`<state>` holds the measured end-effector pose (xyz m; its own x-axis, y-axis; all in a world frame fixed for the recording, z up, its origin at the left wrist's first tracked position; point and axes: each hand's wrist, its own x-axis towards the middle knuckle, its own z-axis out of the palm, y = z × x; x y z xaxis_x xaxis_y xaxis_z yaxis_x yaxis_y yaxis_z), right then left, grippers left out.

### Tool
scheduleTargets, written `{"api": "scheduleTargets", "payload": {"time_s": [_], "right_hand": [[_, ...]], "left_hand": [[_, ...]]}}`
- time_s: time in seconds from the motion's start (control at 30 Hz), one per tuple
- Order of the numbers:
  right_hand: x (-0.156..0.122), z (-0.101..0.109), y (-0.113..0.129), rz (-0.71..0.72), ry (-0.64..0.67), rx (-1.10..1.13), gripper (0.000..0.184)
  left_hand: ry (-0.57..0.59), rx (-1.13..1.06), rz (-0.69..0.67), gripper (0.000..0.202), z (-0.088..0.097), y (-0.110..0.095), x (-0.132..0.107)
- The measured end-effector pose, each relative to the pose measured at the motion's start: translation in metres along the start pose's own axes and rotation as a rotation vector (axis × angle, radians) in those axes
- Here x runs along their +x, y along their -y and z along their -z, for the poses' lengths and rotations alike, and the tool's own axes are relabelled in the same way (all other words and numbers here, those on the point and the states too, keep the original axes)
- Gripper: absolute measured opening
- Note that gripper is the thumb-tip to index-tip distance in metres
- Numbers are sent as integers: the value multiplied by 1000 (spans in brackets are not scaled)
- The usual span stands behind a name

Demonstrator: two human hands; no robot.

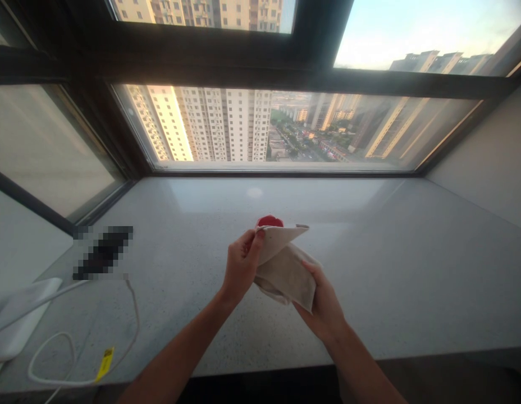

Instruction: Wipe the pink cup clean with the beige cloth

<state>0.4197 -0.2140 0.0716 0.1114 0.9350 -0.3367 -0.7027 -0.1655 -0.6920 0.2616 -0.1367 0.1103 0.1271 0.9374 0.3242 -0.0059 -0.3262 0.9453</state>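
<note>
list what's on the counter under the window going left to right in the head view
white flat device → yellow tag → left hand → beige cloth → right hand

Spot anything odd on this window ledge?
Yes, on the stone ledge, left of the cloth being held, a dark object is pixelated, so it can't be identified. Nearby, a white cable lies in a loose, untidy loop, with a yellow tag on it.

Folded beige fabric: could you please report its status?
Left hand pinching top edge of folded beige fabric; right hand under it. Red item behind fold. White cable off left.
</note>
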Motion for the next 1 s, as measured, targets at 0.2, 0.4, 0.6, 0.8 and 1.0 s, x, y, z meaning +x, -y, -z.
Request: {"api": "scheduleTargets", "payload": {"time_s": [0.2,0.4,0.6,0.8,1.0], "right_hand": [[-1,-2,-8,32,-10,145,38],[-4,-2,1,-39,23,204,66],[-5,0,4,-19,17,184,45],[-2,2,-5,52,32,178,45],[29,-3,8,265,-215,36,52]], "left_hand": [[389,325,-607,21,-6,-3,-22],[445,608,-937,16,-2,29,-38],[491,574,-1070,22,9,46,-34],[541,503,-1058,31,18,55,-26],[426,432,-980,30,37,72,-6]]}}
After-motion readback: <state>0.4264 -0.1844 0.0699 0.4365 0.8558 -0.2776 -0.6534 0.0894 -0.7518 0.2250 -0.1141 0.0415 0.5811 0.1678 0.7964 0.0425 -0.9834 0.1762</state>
